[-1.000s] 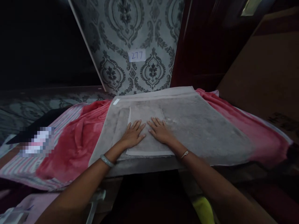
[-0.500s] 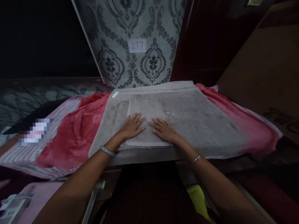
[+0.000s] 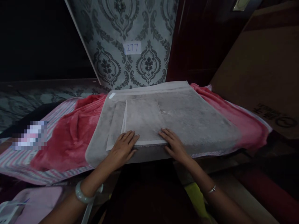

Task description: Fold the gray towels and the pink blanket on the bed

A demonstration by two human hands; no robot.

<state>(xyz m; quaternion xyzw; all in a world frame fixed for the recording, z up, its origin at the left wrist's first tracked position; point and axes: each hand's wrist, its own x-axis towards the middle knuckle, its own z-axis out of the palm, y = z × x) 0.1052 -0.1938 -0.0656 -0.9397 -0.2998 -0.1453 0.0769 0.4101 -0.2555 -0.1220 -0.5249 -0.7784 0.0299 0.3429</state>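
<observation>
Grey folded cloth (image 3: 144, 121) lies under the left hand's (image 3: 122, 148) and right hand's (image 3: 173, 144) fingers, both loosely spread; pink blanket (image 3: 67, 140) sits left of the left hand.

Dim, uneven light — deep shadow at upper left (nearly black) — with slight softness throughout.

Both hands, left (image 3: 122, 149) and right (image 3: 174, 144), touch the near edge of a folded grey cloth (image 3: 143, 119).

Left of the grey cloth (image 3: 198, 115), a pale item (image 3: 30, 136) is pixelated; rightward, a cardboard box (image 3: 261, 68) is cut off.
</observation>
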